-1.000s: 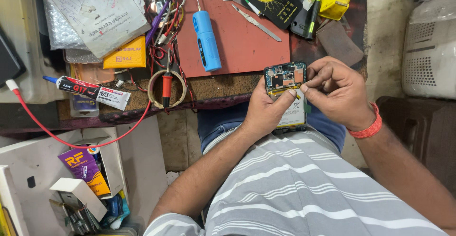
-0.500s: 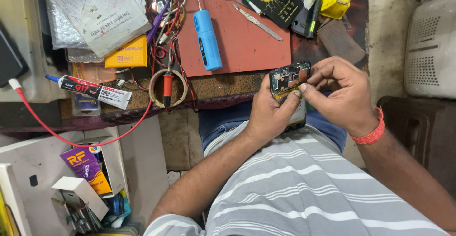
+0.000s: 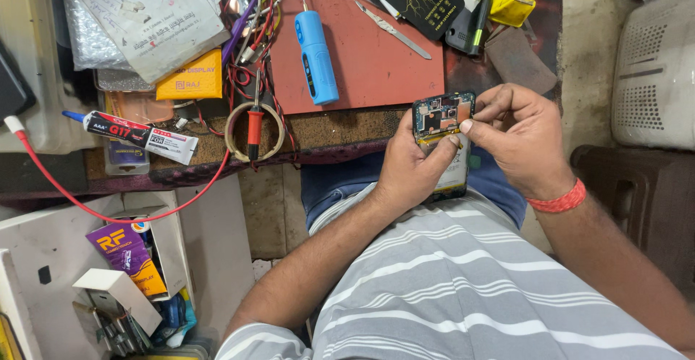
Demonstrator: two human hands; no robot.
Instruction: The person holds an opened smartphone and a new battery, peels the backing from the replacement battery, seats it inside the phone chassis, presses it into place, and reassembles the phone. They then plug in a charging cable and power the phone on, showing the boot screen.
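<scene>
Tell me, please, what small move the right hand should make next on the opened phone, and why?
Probably a gentle lift or press with the right hand fingertips at the circuit board's lower edge. The left hand already cradles the opened phone from below, its back off and board exposed, and the right thumb and forefinger are pinched at that spot. What they pinch is too small to tell, so only light force seems wise.

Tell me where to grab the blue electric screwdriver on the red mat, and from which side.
Grip the blue electric screwdriver around its thick barrel, near the middle, probably best from above. It lies flat on the red mat, thin bit pointing away from the person, with wires crowding its left side. The mat on its right is bare, so bring the fingers in from there.
</scene>
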